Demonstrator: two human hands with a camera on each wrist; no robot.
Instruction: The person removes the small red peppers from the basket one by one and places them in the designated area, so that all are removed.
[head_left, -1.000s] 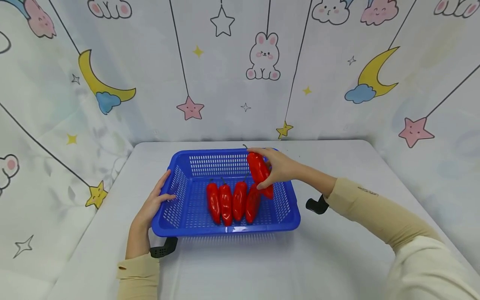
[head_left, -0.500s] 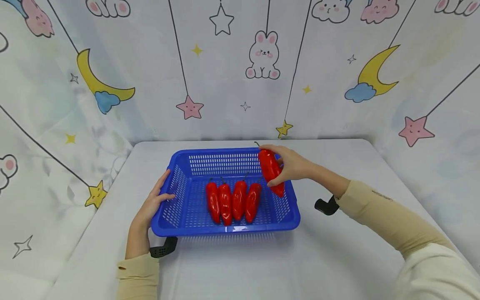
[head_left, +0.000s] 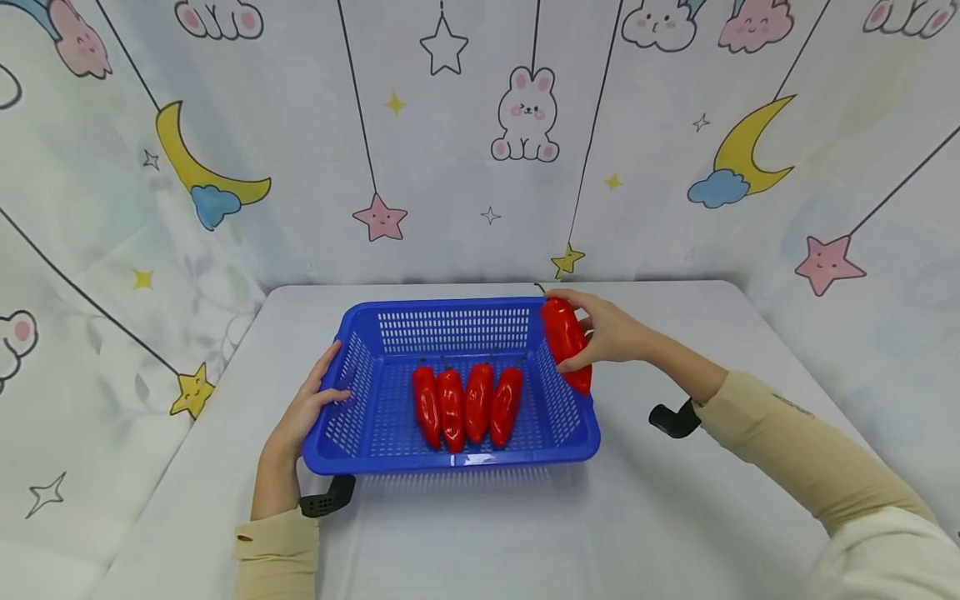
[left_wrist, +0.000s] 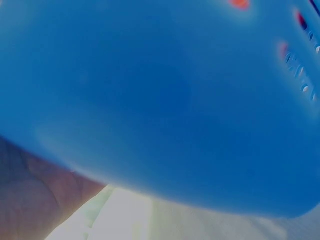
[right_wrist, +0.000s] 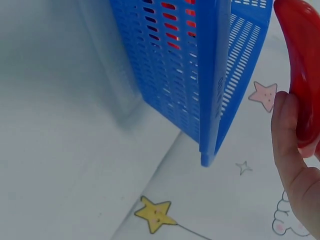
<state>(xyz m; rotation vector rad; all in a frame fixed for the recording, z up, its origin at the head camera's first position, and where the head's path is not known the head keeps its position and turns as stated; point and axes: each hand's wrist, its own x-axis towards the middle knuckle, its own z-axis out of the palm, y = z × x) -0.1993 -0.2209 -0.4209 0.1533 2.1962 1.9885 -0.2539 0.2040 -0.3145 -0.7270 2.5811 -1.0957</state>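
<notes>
fingers [head_left: 576, 362] of the right hand [head_left: 618, 333] are curled round a red pepper [head_left: 564, 337], so that's the nearer hand by miles. its long axis slants, stem end away from the person, tip toward them and a bit right. it's at the blue basket's [head_left: 390, 464] right rim, can't tell if touching. four more peppers [head_left: 479, 404] lie inside; left hand [head_left: 303, 410] grips the opposite rim.

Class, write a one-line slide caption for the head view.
Right hand holding one red pepper, left hand gripping a blue basket with four peppers inside.
</notes>
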